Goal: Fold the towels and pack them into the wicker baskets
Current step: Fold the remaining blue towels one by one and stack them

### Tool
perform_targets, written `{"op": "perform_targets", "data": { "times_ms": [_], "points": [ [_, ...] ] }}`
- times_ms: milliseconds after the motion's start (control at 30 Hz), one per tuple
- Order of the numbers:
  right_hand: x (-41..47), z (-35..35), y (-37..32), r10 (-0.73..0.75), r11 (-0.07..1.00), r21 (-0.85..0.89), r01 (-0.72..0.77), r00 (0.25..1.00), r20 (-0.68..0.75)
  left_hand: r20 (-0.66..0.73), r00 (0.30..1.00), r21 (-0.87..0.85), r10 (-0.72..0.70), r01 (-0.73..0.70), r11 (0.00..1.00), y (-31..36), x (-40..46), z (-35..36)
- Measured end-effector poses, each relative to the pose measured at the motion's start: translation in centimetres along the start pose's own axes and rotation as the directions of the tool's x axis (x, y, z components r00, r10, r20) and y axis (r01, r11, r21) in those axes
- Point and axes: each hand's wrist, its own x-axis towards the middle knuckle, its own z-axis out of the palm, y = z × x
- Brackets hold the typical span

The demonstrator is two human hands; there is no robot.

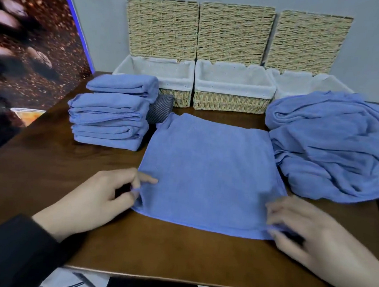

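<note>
Two hands work the near edge of a flat blue towel [211, 174]: left hand [92, 201] pinches the near-left corner between thumb and fingers; right hand [312, 239], blurred, grips the near-right corner, fingers curled. Towel lies roughly square mid-table, near edge toward the person, far edge just short of the middle basket [232, 88]. Three lined wicker baskets, left basket [179, 80], middle, right basket [300, 81], show only white liner inside; lids stand up behind. Folded towel stack [112, 113] left, partly before the left basket; dark striped cloth [159, 110] beside it. Unfolded towel heap [334, 144] right, overlapping the right basket's front. Wooden table [48, 160].
</note>
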Motion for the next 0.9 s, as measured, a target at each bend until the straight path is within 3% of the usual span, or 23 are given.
{"op": "perform_targets", "data": {
  "times_ms": [167,333,400,500,600,733,767,833,900],
  "points": [
    [-1.1,-0.4,0.6,0.026,1.000,-0.004,-0.025,0.991,0.128,0.048,0.997,0.200,0.055,-0.064,0.978,-0.7,-0.5,-0.2],
    [-1.7,-1.1,1.5,0.099,0.991,-0.094,-0.091,0.992,0.074,-0.191,0.960,0.409,0.206,-0.113,0.905,-1.6,0.0,-0.5],
    [-1.3,-0.8,1.1,0.093,0.987,-0.133,-0.085,0.994,0.052,-0.217,0.937,0.458,0.274,-0.150,0.876,-0.8,0.4,-0.1],
    [-0.2,-0.4,-0.3,0.125,0.990,-0.063,-0.125,0.992,-0.004,-0.169,0.911,0.405,0.376,-0.284,0.869,3.1,0.6,2.3],
    [2.2,-1.2,-3.2,0.231,0.959,0.189,-0.212,0.969,-0.083,-0.116,0.924,0.394,0.366,-0.295,0.870,7.8,1.3,6.4],
    [4.5,-2.6,-7.5,0.175,0.870,0.487,-0.080,0.972,-0.154,-0.264,0.916,0.161,0.302,-0.267,0.950,9.9,2.2,8.0],
    [4.7,-2.5,-8.0,0.146,0.857,0.512,-0.054,0.979,-0.141,-0.309,0.906,0.078,0.290,-0.280,0.957,9.7,2.2,7.5],
    [4.8,-1.3,-7.7,0.101,0.917,0.393,-0.067,0.993,-0.067,-0.341,0.916,-0.055,0.209,-0.242,0.969,9.1,1.8,6.4],
    [5.0,0.9,-6.6,0.121,0.962,0.252,-0.108,0.992,-0.037,-0.272,0.954,-0.143,0.126,-0.169,0.975,8.5,1.2,5.7]
  ]
}}
